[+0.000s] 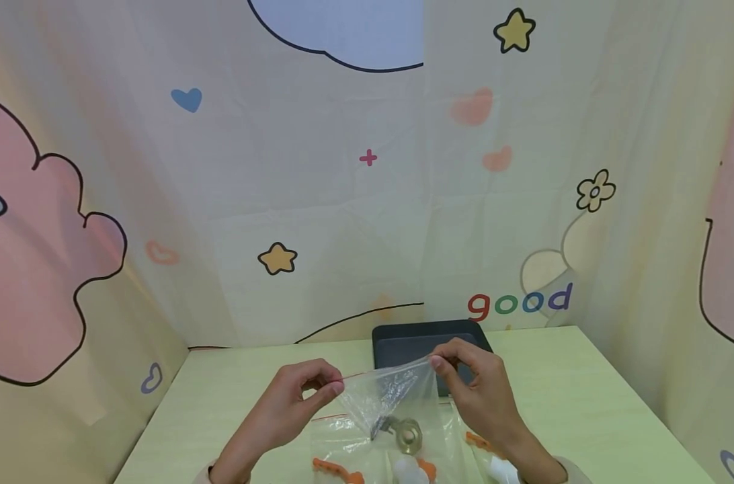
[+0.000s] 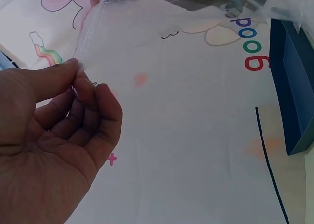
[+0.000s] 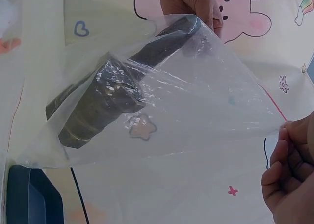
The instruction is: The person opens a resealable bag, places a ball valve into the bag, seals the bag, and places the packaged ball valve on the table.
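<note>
A clear zip bag (image 1: 397, 383) with a red seal line hangs between my two hands, held up above the table. My left hand (image 1: 297, 403) pinches its top edge at the left corner, thumb against index finger. At the right corner, my right hand (image 1: 484, 396) pinches the same edge. Inside the bag lies a dull brass-coloured metal piece (image 1: 408, 437) with a round opened ring and a dark stem; the right wrist view shows its thick stepped body (image 3: 98, 106) through the plastic. Its exact kind I cannot tell.
A dark rectangular tray (image 1: 391, 343) stands at the back of the pale green table (image 1: 234, 390). Clear bags with orange pieces (image 1: 337, 468) and white pieces (image 1: 503, 470) lie in front, beneath and beside the held bag. A printed curtain (image 1: 343, 202) closes off the back and sides.
</note>
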`<state>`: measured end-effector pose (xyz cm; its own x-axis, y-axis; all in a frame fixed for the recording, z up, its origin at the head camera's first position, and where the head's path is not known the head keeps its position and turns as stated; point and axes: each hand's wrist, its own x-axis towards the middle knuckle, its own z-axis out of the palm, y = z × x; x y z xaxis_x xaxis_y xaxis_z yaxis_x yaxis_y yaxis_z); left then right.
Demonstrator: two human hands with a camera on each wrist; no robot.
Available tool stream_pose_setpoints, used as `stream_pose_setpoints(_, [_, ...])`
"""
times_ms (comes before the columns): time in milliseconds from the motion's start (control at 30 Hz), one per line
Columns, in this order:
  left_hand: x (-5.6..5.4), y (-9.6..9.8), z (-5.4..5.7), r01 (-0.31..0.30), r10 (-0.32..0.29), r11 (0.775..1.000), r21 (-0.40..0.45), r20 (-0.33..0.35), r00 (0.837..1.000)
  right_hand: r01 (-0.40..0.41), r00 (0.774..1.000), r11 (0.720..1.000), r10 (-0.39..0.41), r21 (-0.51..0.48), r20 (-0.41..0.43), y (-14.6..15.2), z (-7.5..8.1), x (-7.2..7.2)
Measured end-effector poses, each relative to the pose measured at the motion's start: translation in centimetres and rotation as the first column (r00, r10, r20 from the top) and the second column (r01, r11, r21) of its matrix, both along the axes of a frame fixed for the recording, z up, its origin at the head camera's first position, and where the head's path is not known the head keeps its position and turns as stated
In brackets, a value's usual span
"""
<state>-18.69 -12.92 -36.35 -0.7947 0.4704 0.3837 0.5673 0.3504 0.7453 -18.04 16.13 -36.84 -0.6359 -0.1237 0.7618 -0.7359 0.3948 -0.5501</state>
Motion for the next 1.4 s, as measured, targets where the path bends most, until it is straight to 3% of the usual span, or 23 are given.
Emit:
stream_pose_setpoints(100, [0.0,0.1,-0.1,-0.014,0.014,1.0,0.015,0.0,1.0,-0.007,1.0,1.0,0.007,-0.004,-0.001,-0.1,0.1,0.1])
stream_pose_setpoints(233, [-0.2,0.0,-0.3,-0.028,0.028,0.999,0.029,-0.003,1.0,-0.036,0.997,0.999,0.036,-0.004,-0.061,-0.3,0.4,-0.1])
stream_pose_setpoints(400, [-0.3,-0.2,-0.7,0.003,-0.005,0.998,0.056,0.043,0.999,-0.055,0.99,0.998,0.056,0.007,-0.126,-0.5,0.9,-0.2])
stream_pose_setpoints(767, [-0.2,0.5,-1.1,0.072,-0.072,0.997,0.025,-0.013,0.997,-0.062,0.989,0.997,0.067,0.043,-0.13,-0.9,1.0,0.2])
stream_pose_setpoints(1067, [0.0,0.8,-1.6,0.043,-0.045,0.999,-0.029,-0.082,0.996,-0.075,0.988,0.996,0.08,0.044,-0.13,-1.1,0.9,0.4])
stream_pose_setpoints(1267, [0.1,1.5,-1.6,0.047,-0.048,0.999,-0.028,-0.039,0.998,-0.069,0.987,0.996,0.075,0.047,-0.139,-1.3,0.9,0.3])
stream_pose_setpoints(1400, [0.2,1.9,-1.6,0.045,-0.045,0.999,-0.012,-0.06,0.997,-0.07,0.986,0.996,0.077,0.053,-0.151,-1.4,0.8,0.4])
